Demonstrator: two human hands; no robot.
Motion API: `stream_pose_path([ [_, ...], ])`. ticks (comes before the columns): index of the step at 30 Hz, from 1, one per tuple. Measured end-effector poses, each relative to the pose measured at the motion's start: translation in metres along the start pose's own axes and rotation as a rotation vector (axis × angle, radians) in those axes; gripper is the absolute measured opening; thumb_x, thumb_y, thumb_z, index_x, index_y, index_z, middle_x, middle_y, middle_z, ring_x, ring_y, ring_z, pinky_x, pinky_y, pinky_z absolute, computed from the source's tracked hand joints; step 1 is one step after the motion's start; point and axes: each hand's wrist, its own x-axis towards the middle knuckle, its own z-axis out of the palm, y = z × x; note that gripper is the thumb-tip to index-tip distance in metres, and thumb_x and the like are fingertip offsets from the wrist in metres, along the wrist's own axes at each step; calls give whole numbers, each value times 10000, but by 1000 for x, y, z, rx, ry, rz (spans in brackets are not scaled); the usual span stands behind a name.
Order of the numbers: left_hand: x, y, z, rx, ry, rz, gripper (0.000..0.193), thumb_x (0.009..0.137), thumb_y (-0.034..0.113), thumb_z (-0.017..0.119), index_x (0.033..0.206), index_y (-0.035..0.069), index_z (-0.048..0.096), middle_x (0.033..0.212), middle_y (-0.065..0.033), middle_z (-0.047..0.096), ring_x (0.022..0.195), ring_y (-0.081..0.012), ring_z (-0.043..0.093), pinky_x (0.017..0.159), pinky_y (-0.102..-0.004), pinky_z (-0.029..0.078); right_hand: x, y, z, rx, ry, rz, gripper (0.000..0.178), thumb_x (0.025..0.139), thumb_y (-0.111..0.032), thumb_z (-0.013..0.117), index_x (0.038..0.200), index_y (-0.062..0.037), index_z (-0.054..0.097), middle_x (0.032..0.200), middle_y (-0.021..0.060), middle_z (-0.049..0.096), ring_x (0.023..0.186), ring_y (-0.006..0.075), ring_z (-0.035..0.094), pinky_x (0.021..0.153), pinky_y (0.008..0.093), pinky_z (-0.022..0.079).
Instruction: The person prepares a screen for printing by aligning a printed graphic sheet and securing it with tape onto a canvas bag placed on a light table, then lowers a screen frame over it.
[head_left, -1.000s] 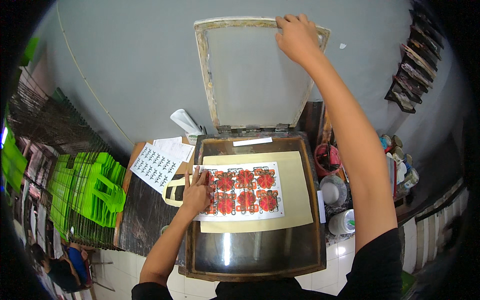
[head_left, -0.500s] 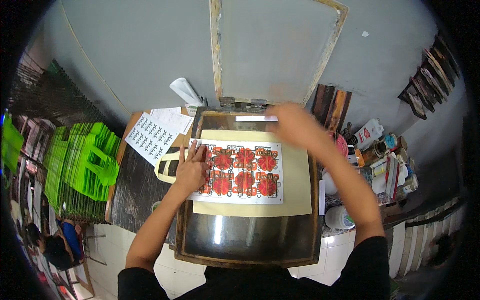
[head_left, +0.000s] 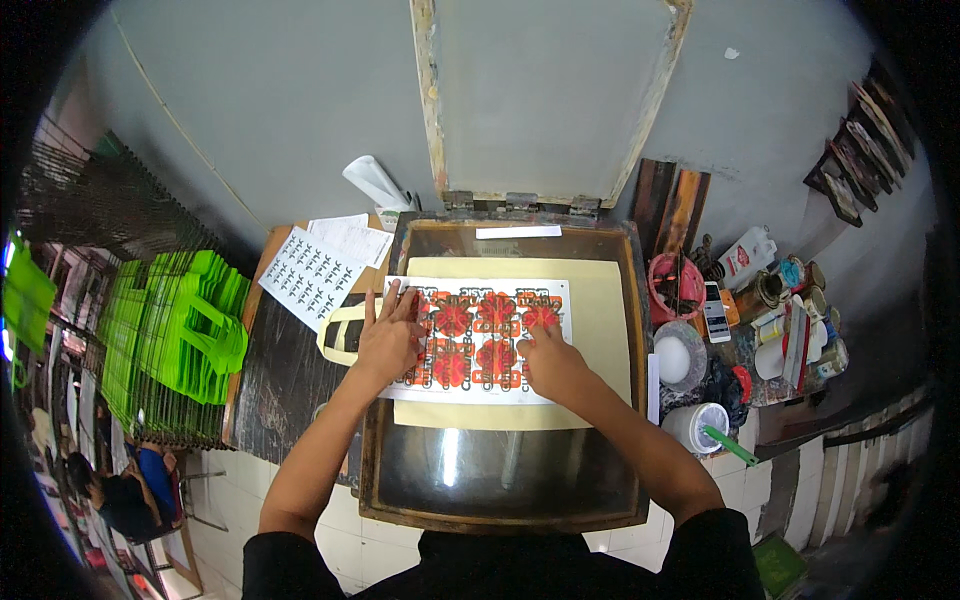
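Resting L hand [head_left: 390, 342], spread open, on L end of pic sheet [head_left: 462, 352], long L-R. Touching nr R end w/ R hand [head_left: 550, 366], half curled; can't tell if pinching.

Smooth paper sheet [head_left: 472, 345] on a matt, cloth-like cream bag [head_left: 603, 345], over a glossy dark board [head_left: 545, 472].
From the sheet: between 12 and 1 o'clock, a rough, blotched, wooden-looking frame [head_left: 430, 110] and dull metal hinges [head_left: 521, 200]; at 3, a glossy-screened phone [head_left: 716, 318]; at 4, a smooth white plastic tub [head_left: 688, 430]; at 9, matt, cloth-like green bags [head_left: 170, 335].
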Motion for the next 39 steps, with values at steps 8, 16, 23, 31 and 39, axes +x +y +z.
stream_pose_path([
  [8, 2, 1, -1, 27, 1, 53, 224, 767, 147, 780, 982, 184, 829, 1596, -187, 443, 1561, -377, 264, 1265, -638, 106, -4, -1, -3, 9, 82, -44, 217, 944, -74, 567, 1108, 12, 679, 1220, 237, 566, 1225, 438, 534, 898, 484, 609],
  [16, 77, 95, 27, -371, 138, 371, 425, 958, 228, 670, 1340, 45, 625, 1504, -205, 507, 1431, -386, 447, 1221, -561, 287, -5, 1, -6, -32, 38, -22, 386, 807, -112, 779, 1164, -38, 649, 1282, 189, 547, 1255, 427, 511, 921, 493, 594],
  [23, 132, 108, 70, -268, 185, 523, 446, 1010, 235, 585, 1419, 57, 564, 1530, -161, 481, 1455, -314, 408, 1230, -534, 278, -5, -1, -6, -51, 7, -30, 396, 834, -124, 759, 1193, -32, 619, 1274, 191, 526, 1257, 415, 504, 880, 488, 609],
  [31, 134, 111, 69, -170, 96, 478, 519, 1037, 319, 530, 1507, 101, 498, 1587, -127, 435, 1480, -298, 374, 1241, -562, 223, -7, -1, -15, 34, -22, -17, 350, 888, -143, 703, 1205, -21, 619, 1231, 173, 547, 1234, 393, 520, 841, 458, 616],
  [39, 135, 111, 64, -185, 61, 463, 508, 1020, 328, 555, 1475, 103, 544, 1550, -112, 467, 1472, -291, 378, 1241, -559, 238, 62, 82, -71, 129, 237, -41, 378, 844, 22, 638, 1201, -89, 691, 1157, 146, 642, 1110, 377, 602, 924, 485, 517],
])
